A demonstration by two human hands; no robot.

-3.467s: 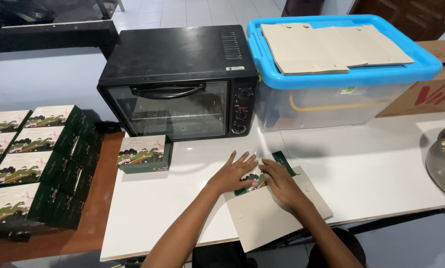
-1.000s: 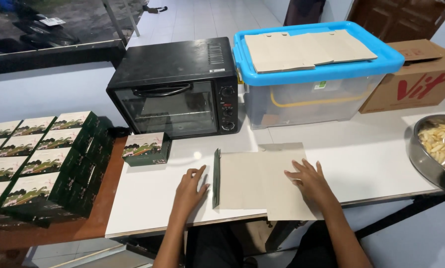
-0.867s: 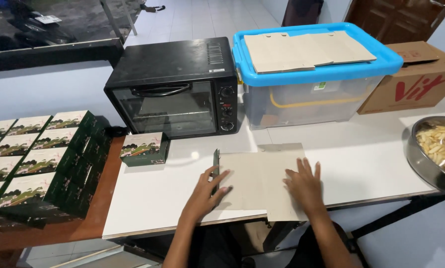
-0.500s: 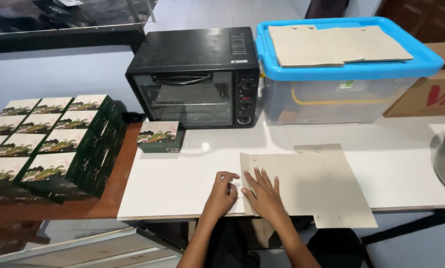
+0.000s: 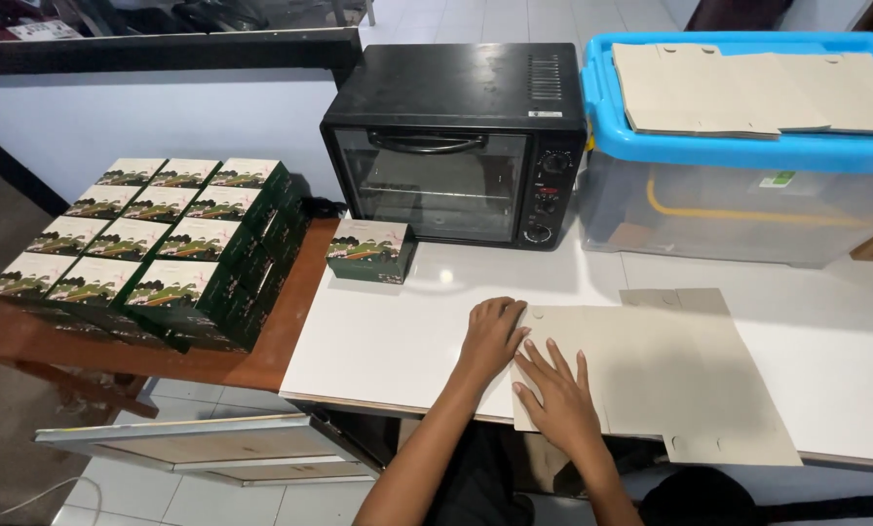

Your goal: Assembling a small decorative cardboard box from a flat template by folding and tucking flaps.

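A flat tan cardboard box blank (image 5: 670,375) lies plain side up on the white table (image 5: 388,331). My left hand (image 5: 492,336) rests palm down on its left edge, fingers curled a little. My right hand (image 5: 558,394) presses flat on the blank just right of it, fingers spread. Neither hand grips anything. One finished dark green box (image 5: 369,250) with a picture lid stands alone on the table, left of my hands and in front of the oven.
A black toaster oven (image 5: 456,146) stands at the back. Right of it is a clear bin with a blue lid (image 5: 748,146) carrying more cardboard blanks (image 5: 758,88). Several stacked green boxes (image 5: 154,248) fill a brown wooden table (image 5: 261,360) on the left.
The blank has been turned over and laid flat, plain side up. Both hands came together at its left edge, and my view shifted left.
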